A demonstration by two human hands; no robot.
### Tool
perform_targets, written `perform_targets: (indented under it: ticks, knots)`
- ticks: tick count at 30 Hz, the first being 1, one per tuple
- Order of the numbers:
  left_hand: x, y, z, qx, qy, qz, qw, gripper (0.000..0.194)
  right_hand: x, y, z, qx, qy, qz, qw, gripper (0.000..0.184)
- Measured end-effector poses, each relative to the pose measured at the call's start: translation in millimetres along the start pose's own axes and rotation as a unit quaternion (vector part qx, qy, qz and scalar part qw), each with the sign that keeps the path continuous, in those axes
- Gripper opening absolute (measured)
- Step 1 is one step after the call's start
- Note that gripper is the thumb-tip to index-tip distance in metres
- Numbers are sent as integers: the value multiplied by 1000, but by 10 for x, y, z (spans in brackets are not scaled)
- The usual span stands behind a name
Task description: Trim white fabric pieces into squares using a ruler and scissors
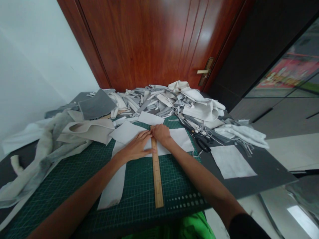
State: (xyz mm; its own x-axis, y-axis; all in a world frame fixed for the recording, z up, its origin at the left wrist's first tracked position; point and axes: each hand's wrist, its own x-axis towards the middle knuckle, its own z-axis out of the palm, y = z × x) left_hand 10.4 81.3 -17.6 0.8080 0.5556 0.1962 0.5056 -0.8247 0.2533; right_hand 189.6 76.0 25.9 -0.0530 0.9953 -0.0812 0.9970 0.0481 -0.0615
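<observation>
My left hand (138, 145) lies flat on white fabric, fingers stretched out and thumb touching the edge of a wooden ruler (157, 179). The ruler runs from near my body up to the far end of the fabric. My right hand (161, 133) is closed at the ruler's far end; whatever its fingers grip is hidden. Under the hands is a white fabric piece (183, 137), with another white piece (127, 131) by my left fingers. A long white strip (113, 187) extends toward me on the green cutting mat (139, 186).
Grey and white scraps (149, 98) are heaped along the back. Black-handled scissors (203, 142) lie to the right, near a square white piece (233, 161). Rumpled fabric (53, 149) covers the left side. A wooden door (149, 43) stands behind the table.
</observation>
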Motion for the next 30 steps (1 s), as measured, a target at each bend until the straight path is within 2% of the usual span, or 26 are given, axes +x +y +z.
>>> perform_targets:
  ticks: [7, 10, 16, 30]
  knots:
    - [34, -44, -59, -3, -19, 13, 1000, 77, 8, -22, -19, -4, 11, 12, 1000, 37]
    - [36, -52, -60, -5, -16, 10, 1000, 76, -13, -19, -13, -3, 21, 14, 1000, 32]
    - [30, -76, -33, -2, -11, 8, 1000, 76, -64, -21, -12, 2, 28, 14, 999, 42]
    - [40, -87, -35, -5, -22, 7, 1000, 83, -292, -60, -136, -2, -5, -5, 1000, 42]
